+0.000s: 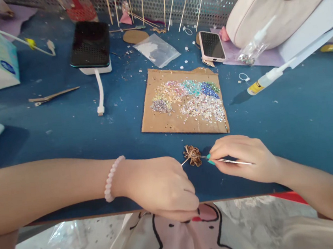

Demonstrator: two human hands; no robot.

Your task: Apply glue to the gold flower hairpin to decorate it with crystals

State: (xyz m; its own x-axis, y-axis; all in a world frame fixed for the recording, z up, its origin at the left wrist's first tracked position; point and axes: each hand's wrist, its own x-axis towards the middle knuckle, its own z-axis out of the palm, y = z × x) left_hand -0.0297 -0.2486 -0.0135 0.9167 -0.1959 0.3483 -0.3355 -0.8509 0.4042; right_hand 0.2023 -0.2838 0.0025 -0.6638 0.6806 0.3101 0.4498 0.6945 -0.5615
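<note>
Table, blue and flecked with debris, bears cardboard on which gems lie loosely grouped by colour. Nearer me than the cardboard, my left hand is curled into a fist round a thin stem, its fingertips out of view, while my right hand pinches a slim tool between thumb and finger, green nails showing. Flower, brown and ruffled, is at the stem's end between both hands, with the tool's tip at its right side.
</note>
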